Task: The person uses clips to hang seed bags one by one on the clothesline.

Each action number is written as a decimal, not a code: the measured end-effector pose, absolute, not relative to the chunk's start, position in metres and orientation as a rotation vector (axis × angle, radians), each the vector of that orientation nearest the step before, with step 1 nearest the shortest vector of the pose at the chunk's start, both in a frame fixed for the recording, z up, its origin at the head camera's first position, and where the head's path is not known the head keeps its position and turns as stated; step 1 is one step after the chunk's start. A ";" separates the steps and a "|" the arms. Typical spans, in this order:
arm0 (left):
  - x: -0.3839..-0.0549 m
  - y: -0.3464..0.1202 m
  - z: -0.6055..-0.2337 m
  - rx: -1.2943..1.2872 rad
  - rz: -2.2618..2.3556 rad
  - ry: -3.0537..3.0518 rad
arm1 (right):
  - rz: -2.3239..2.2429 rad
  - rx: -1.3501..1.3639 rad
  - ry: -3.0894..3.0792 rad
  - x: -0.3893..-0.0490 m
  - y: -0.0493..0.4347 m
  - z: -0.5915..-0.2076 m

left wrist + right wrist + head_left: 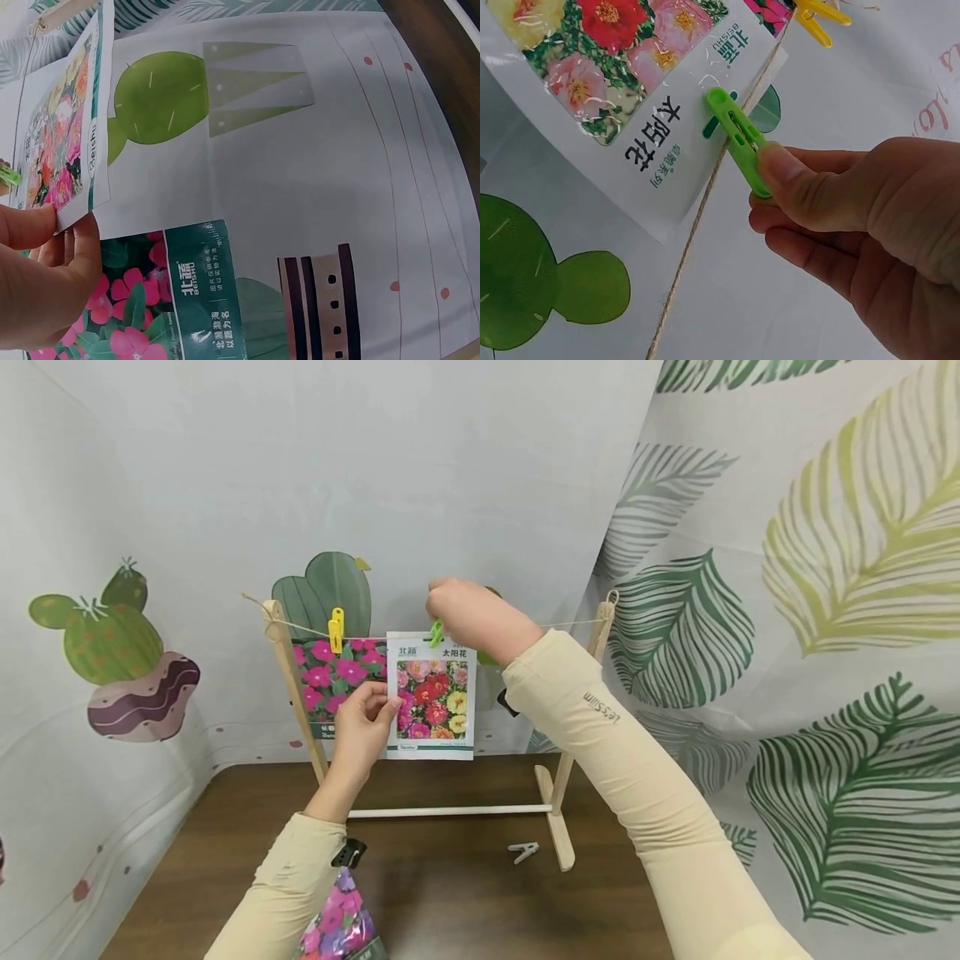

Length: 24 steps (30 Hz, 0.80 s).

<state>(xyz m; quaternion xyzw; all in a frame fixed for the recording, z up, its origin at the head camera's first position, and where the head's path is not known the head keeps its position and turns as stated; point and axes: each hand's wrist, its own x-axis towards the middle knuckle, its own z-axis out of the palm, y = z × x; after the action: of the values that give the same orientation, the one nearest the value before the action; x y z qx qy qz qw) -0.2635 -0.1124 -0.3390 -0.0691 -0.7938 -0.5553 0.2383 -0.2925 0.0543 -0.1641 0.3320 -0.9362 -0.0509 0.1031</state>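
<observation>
A white seed packet [431, 697] with a picture of mixed flowers hangs at the string [697, 217] in the middle of a wooden rack. My left hand [362, 727] pinches its left edge between thumb and fingers. At the packet's top, my right hand [480, 618] grips a green clothespin [739, 139] by its handle end. The clothespin's jaws lie over the packet's top edge and the string. Just left of it, a pink-flowered seed packet [127, 300] hangs from a yellow clothespin [337, 631], partly hidden behind my left hand and the white packet.
The rack's wooden posts [296, 693] stand left and right, joined low down by a white rod [450, 812]. A grey clothespin [523, 851] lies on the brown table [465, 893] near the right foot. Another flowered packet [341, 922] lies at the front, partly under my left forearm.
</observation>
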 end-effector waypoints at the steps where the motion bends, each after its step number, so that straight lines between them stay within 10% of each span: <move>1: -0.264 -0.112 -0.339 -0.189 -1.525 -2.174 | -0.156 0.982 -2.762 -0.292 0.054 -0.164; 24: -0.269 -0.108 -0.345 -0.125 -1.625 -2.150 | -0.372 1.001 -2.708 -0.286 0.046 -0.171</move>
<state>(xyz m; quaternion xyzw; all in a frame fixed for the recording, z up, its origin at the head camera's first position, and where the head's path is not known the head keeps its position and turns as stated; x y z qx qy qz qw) -0.2689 -0.1085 -0.3446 -0.0451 -0.7773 -0.5877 0.2199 -0.2859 0.0463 -0.1715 0.3415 -0.9241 -0.1271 0.1150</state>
